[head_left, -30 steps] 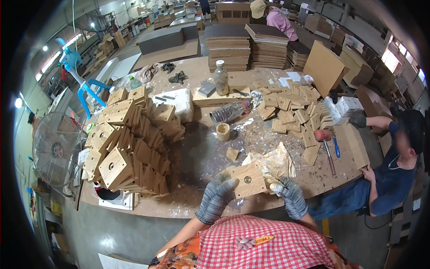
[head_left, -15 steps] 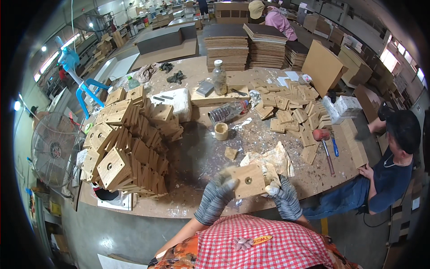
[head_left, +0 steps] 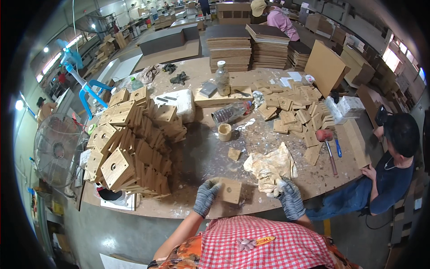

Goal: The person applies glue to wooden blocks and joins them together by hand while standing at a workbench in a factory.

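Low in the middle of the frame, the gloved left hand (head_left: pixel 206 196) is gripping a square wooden block (head_left: pixel 229 190), pale tan with a small round hole near its centre, lying flat at the table's (head_left: pixel 201 152) near edge. Just to its right, the gloved right hand (head_left: pixel 289 197) is clutching a crumpled cream rag (head_left: pixel 270 166)

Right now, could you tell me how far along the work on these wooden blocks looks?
A big stack of square holed blocks sits at the person's left, seemingly finished. In hand: the left hand holds one holed square block, while the right hand touches a crumpled rag. A scattered pile of loose blocks across the table seems left.
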The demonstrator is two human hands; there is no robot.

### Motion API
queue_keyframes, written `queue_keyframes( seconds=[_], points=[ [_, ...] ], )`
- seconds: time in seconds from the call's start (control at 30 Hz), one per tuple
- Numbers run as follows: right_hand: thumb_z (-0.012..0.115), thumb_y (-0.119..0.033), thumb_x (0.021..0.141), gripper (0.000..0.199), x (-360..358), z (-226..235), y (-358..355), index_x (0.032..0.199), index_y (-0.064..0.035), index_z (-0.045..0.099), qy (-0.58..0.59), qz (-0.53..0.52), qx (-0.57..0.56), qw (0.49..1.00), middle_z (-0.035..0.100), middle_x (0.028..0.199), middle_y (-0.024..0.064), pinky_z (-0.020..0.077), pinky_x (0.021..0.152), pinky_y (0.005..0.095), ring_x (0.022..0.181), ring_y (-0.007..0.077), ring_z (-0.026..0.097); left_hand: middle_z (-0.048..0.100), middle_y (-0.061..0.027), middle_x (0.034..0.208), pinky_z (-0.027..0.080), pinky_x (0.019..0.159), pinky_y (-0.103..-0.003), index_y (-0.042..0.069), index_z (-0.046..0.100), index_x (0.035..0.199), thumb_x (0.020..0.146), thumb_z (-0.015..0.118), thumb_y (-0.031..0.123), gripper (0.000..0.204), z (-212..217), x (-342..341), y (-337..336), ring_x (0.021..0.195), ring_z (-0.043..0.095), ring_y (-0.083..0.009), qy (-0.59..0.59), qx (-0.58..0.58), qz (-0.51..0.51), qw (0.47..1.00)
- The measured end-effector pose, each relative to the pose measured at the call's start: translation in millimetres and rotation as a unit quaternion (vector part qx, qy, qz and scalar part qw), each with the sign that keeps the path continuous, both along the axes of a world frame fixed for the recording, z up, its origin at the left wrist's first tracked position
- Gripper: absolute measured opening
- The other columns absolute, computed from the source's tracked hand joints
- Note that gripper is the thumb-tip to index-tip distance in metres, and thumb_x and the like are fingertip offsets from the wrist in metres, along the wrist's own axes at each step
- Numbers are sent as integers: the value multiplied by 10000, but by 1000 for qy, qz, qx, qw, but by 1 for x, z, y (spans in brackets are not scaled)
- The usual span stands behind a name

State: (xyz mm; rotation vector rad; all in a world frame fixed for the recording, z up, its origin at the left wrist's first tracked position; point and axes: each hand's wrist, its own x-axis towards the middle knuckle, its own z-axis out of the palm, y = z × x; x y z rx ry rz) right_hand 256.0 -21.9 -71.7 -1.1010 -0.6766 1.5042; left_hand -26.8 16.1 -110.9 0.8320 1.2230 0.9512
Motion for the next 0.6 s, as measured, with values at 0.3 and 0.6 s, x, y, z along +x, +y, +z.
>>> queue_keyframes(
  seconds=[0.3, 0.6],
  points=[
    [488, -260, 972, 378, 1, -10, 0, 1219, 24, 525, 111, 11, -49, 992, 516, 705, 4, 571, 701, 387, 659, 153, 562, 642, -11, 1018, 477, 803, -243, 40, 611, 1154, 901, 618, 146, 274, -109, -11, 18, 886, 582, -105, 71, 55, 75, 993],
    [521, -244, 953, 324, 8, -44, 38, 1168, -10, 586, -145, 42, 52, 987, 593, 1090, 33, 499, 807, 275, 886, 130, 570, 564, -96, 1229, 376, 1015, -301, 10, 511, 1263, 976, 498, 212, 351, -128, -10, 3, 1133, 506, -165, 169, 207, 158, 951]
  ],
)
